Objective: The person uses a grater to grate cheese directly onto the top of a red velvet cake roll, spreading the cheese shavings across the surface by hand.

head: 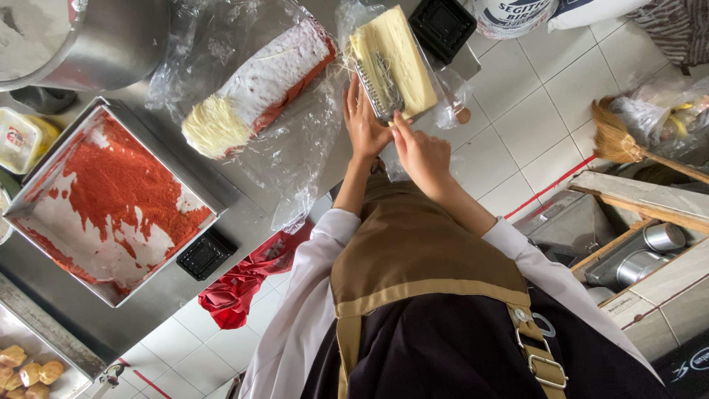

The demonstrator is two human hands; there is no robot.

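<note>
Head view. The camera looks straight down over the person's headscarf and apron.

Left hand [364, 122]: it lies flat against the handle end of a metal grater [378, 87], fingers extended along the tool's left edge and touching it. The hand braces the grater; whether the fingers curl under it cannot be told.

Right hand [421, 151]: the fingers are drawn together, with the fingertips at the lower right edge of the grater. It lies just beside the left hand. Whether it pinches anything cannot be told.

Grater: it rests tilted on a pale yellow cheese block [399, 55], with cheese shreds caught on its blade. The block lies on clear plastic wrap [295, 155] at the edge of the steel worktable [244, 222].

Cake roll [258, 85]: a red roll coated white, with grated cheese heaped on its lower left end, lies on the same wrap, to the left of the grater and apart from it.

Baking tray [111, 199]: a square metal tray lined with paper and holding red crumbs stands to the left of the roll.

Other items: a black plastic container [442, 26] stands just beyond the cheese block, a red cloth [244, 284] hangs below the table edge, and a broom [628, 148] lies on the tiled floor at right.
</note>
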